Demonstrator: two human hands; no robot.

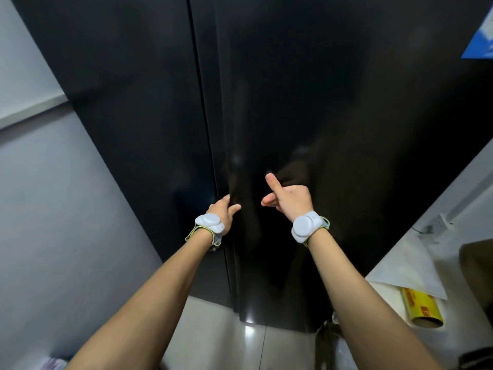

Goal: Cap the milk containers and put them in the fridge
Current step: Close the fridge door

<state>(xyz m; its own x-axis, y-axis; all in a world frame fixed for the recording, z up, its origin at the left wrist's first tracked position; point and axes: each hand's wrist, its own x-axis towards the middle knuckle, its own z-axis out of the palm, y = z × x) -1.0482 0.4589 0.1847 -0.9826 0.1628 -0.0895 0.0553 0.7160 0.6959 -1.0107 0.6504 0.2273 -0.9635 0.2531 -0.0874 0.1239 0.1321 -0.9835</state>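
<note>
Left door [120,102]: shut, glossy black, beside a grey wall.
Left hand [222,212]: grip clamped on the inner edge of the right door [346,102], fingers hooked behind it, thumb on the front.
Right hand [289,198]: near the same door's face, thumb raised, fingers loosely bent, grip apart and holding nothing. Contact with the door cannot be told.
Table [440,244]: far right, carrying white paper and a yellow roll [420,307].
Milk containers: not in view, and neither hand carries one.
Step in hand: working the fridge [266,76] door, probably opening it.
Next move: a steady pull to break the seal, swinging the door wide.
</note>
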